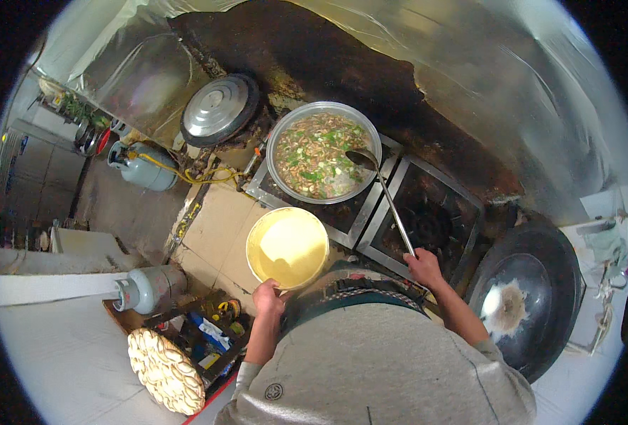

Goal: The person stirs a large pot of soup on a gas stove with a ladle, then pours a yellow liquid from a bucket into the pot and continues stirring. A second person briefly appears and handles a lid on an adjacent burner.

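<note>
My left hand point(269, 298) grips the near rim of a pale yellow bucket point(287, 247), whose inside looks bare apart from bright glare. In my right hand point(424, 267) is the handle of a long metal ladle point(394, 204). The ladle's bowl rests over the right side of a wide metal pot point(376, 175), partly in the food. Chopped green pieces and brown bits float in the broth point(319, 154) filling the pot. That pot stands on the left burner of a two-burner gas stove point(364, 234), beyond the bucket.
Right of the pot is a bare burner point(429, 223). A large black wok point(537, 276) stands at my right. A lidded pot point(215, 109) sits back left. Gas cylinders point(146, 166) with a yellow hose point(202, 178) and a tray of dumplings point(165, 372) are at left.
</note>
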Available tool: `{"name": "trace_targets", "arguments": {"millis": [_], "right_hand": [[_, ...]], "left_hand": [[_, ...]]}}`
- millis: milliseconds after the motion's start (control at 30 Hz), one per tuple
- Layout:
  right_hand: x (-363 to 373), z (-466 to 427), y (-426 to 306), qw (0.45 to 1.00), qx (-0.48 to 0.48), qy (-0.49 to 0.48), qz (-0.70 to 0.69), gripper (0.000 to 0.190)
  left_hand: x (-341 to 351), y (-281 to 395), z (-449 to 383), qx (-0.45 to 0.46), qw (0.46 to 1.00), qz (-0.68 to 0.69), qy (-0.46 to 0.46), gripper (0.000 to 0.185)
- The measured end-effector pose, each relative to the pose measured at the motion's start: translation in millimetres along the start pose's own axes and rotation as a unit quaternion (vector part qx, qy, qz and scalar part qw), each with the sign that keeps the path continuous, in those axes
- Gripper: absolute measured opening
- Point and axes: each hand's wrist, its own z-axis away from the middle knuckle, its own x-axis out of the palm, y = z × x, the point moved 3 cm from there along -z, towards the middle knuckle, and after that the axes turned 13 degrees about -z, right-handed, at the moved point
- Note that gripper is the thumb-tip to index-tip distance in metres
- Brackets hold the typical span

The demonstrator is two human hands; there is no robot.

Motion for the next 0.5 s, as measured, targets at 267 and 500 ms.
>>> {"name": "trace_targets", "arguments": {"millis": [267,500], "right_hand": [[31,30,-42,0.977,0.095,-0.006,-0.191,0.036],[45,47,-70,0.951,0.115,-0.010,-0.288,0.036]], "left_hand": [[-15,18,-17,0.007,0.996,-0.079,-0.027,0.025],[4,13,-31,-0.017,0.982,-0.148,-0.119,0.028]]}}
